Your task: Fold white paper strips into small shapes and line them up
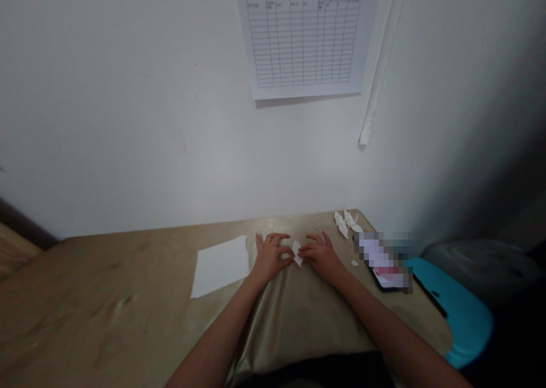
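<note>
Both my hands rest on a tan-covered table (106, 297) near the wall. Between them lies a small folded piece of white paper (297, 252). My left hand (271, 255) pinches its left side with fingers curled. My right hand (321, 254) grips its right side, thumb and fingertips pressed on it. A flat white sheet of paper (220, 264) lies just left of my left hand.
Several small folded white paper pieces (346, 222) sit at the table's back right corner. A phone (386, 265) lies at the right edge, a tiny paper scrap (354, 263) beside it. A turquoise stool (458, 311) stands to the right. A printed grid sheet (303, 38) hangs on the wall.
</note>
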Demonstrator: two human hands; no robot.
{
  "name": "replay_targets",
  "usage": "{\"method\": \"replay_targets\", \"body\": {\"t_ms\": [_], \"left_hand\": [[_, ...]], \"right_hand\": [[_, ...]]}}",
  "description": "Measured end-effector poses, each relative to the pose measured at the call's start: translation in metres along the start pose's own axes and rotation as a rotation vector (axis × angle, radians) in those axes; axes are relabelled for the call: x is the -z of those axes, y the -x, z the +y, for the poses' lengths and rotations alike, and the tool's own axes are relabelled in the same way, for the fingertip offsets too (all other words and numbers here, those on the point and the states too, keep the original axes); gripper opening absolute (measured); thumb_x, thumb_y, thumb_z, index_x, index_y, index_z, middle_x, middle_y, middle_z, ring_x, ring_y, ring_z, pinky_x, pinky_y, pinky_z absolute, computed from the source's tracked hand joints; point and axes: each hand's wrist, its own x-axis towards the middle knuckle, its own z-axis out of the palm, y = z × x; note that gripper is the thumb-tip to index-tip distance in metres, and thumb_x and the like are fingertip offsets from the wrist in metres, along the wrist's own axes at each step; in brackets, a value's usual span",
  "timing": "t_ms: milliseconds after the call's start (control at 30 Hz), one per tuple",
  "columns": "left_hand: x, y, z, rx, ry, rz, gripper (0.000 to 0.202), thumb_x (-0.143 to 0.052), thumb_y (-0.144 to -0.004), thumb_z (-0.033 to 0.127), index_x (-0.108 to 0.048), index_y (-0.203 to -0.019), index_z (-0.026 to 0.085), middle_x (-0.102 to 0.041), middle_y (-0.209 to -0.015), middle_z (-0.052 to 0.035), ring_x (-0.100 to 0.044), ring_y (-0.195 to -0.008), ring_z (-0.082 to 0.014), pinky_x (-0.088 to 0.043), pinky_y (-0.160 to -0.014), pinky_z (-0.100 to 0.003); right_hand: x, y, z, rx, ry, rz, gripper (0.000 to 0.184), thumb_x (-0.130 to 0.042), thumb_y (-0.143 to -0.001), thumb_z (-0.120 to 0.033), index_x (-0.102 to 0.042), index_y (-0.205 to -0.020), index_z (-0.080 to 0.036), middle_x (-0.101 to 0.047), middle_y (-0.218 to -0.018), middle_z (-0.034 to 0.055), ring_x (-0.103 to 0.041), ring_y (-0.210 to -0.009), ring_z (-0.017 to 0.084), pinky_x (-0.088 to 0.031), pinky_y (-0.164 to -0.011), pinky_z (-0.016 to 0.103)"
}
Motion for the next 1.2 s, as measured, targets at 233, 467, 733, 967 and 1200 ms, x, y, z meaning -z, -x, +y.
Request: {"method": "replay_targets", "body": {"t_ms": [233, 467, 733, 967, 1200], "left_hand": [[0.001, 0.001, 0.002, -0.024, -0.007, -0.005, 0.02, -0.08, -0.078, 0.03, -0.078, -0.093, 0.043, -0.06, -0.138, 0.0023, -0.044, -0.133, -0.0295, 0.005, -0.113, -0.077], [0.004, -0.002, 0.004, 0.013, -0.057, -0.038, 0.018, -0.08, -0.078, 0.033, -0.078, -0.092, 0.044, -0.057, -0.143, 0.0027, -0.04, -0.137, -0.0318, 0.008, -0.111, -0.078], [0.006, -0.002, 0.006, 0.046, -0.06, -0.043, 0.017, -0.081, -0.078, 0.035, -0.078, -0.092, 0.044, -0.059, -0.14, 0.0026, -0.04, -0.137, -0.0324, 0.013, -0.109, -0.079], [0.005, -0.002, 0.006, 0.076, -0.019, -0.044, 0.016, -0.081, -0.077, 0.034, -0.079, -0.089, 0.043, -0.061, -0.138, 0.004, -0.037, -0.137, -0.0332, 0.013, -0.111, -0.077], [0.001, -0.001, 0.002, 0.099, 0.004, -0.035, 0.014, -0.082, -0.076, 0.036, -0.079, -0.088, 0.044, -0.062, -0.136, 0.0046, -0.035, -0.138, -0.0341, 0.009, -0.111, -0.077]], "right_hand": [[-0.001, -0.002, -0.001, 0.021, 0.093, -0.033, 0.029, -0.064, -0.09, -0.021, -0.074, -0.106, -0.043, -0.076, -0.113, -0.0021, -0.048, -0.135, 0.027, 0.002, -0.117, 0.068], [-0.007, 0.0, -0.002, 0.038, 0.11, 0.004, 0.027, -0.063, -0.091, -0.022, -0.075, -0.104, -0.043, -0.076, -0.113, -0.0026, -0.048, -0.135, 0.029, 0.005, -0.116, 0.071], [0.0, -0.001, -0.01, -0.022, 0.137, -0.001, 0.021, -0.063, -0.091, -0.024, -0.077, -0.1, -0.037, -0.076, -0.113, 0.0, -0.049, -0.135, 0.031, 0.005, -0.115, 0.073], [0.003, -0.004, -0.013, -0.067, 0.113, 0.025, 0.019, -0.064, -0.09, -0.021, -0.077, -0.094, -0.034, -0.078, -0.107, 0.0001, -0.051, -0.133, 0.029, 0.009, -0.116, 0.071], [0.002, -0.004, -0.011, -0.085, 0.073, 0.038, 0.014, -0.064, -0.09, -0.023, -0.076, -0.089, -0.03, -0.078, -0.104, 0.0025, -0.053, -0.131, 0.029, 0.008, -0.116, 0.072]]}}
